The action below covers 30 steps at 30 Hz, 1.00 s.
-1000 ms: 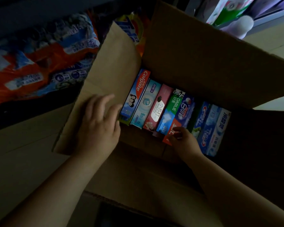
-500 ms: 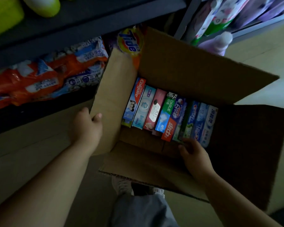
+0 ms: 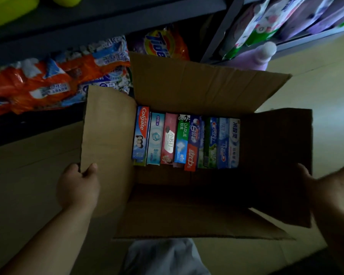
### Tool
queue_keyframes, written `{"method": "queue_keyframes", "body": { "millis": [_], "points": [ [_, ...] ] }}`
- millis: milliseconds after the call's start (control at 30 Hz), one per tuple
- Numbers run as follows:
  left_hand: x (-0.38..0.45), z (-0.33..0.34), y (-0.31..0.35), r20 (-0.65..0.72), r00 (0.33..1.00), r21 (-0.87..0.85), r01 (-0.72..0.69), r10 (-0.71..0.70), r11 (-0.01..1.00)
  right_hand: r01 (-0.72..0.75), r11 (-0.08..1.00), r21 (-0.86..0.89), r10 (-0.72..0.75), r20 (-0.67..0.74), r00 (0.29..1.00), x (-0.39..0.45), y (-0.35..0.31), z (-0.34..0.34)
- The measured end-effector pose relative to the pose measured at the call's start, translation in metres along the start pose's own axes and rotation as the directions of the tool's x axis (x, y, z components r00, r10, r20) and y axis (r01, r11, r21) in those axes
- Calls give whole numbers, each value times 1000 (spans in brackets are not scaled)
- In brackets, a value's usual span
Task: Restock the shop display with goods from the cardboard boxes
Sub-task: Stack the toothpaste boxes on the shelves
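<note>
1. I see the cardboard box (image 3: 187, 92) open on the floor, just before the shelf (image 3: 107, 18).
2. Toothpaste cartons (image 3: 185, 140) stand in a row along its far wall.
3. My left hand (image 3: 77, 187) grips the left flap (image 3: 107, 139), thumb on top.
4. My right hand (image 3: 334, 187) is blurred at the right flap (image 3: 276, 165); I cannot tell its grip.

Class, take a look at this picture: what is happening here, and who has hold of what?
A person stands over an open cardboard box on the floor beside shop shelves. The left hand holds the edge of the box's left flap, thumb over the edge. The right hand is at the right flap, but it is blurred, so its grip is unclear. Inside, a row of toothpaste cartons stands side by side, none taken out yet.
</note>
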<state>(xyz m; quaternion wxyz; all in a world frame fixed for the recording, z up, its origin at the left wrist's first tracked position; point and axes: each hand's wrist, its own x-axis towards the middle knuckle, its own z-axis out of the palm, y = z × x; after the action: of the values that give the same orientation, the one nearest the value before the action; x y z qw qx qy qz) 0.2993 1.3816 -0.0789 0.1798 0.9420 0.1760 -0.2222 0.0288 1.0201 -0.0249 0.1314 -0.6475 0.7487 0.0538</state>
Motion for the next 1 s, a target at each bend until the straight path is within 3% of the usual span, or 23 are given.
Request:
{"method": "queue_keyframes", "body": {
  "millis": [67,100,167,367,467,633,800,1000],
  "points": [
    [6,-3,1,-1,1000,-1,-17,17,1000,-225,960,167,176,262,949,7,2,-4],
    [9,-4,2,-4,1000,4,-26,26,1000,-286,936,204,189,392,900,7,-4,-1],
    [13,-5,3,-20,999,9,-39,39,999,-250,947,200,123,494,861,3,-16,4],
    [18,-2,17,-99,992,-46,-82,78,996,-27,959,284,-69,322,944,8,-51,7],
    [9,1,11,-129,990,-69,-73,64,995,70,950,304,-156,267,951,9,-67,11],
    [1,10,0,-165,986,-98,-55,38,994,84,924,372,-202,290,935,18,-77,19],
    [19,8,7,-217,974,-50,-73,60,996,183,923,338,-269,229,936,34,-89,21],
    [36,14,-1,-219,975,-39,-49,39,998,175,928,329,-260,235,937,49,-72,35]
  ]
}}
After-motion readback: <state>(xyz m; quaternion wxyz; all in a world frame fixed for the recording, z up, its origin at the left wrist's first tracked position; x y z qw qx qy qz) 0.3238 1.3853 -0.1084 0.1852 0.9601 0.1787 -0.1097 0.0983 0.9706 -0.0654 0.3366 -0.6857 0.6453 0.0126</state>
